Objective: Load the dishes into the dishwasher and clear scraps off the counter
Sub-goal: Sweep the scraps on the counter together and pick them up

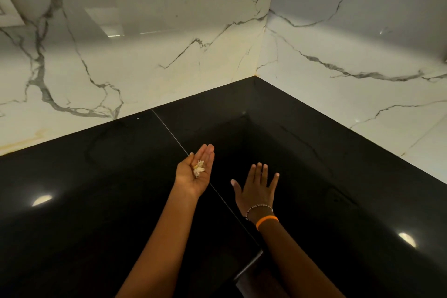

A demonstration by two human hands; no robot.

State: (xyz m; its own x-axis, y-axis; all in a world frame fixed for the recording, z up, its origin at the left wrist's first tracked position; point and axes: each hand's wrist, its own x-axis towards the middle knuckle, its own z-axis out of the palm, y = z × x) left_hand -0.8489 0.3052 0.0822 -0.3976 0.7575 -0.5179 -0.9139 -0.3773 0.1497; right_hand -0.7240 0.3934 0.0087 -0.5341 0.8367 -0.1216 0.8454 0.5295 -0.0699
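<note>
Fingers of your left hand [196, 172] lie nearly straight, palm up and cupped under the scraps [198, 168]; your right hand [257, 189], at 3 o'clock of it, is spread flat, palm down, holding nothing, over the counter [96, 176]. Clearing looks nearly done: no scraps show on the black top. No dishes or dishwasher in view. Marble walls [169, 43] close the corner at 12 o'clock; nothing blocks you.

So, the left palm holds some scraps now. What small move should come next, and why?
Probably carry the left hand level to a bin, which is not in view. The pale scraps lie loose on its upturned palm, so tilting would spill them. The right hand is flat and spread over the black counter, where I see no more scraps.
</note>
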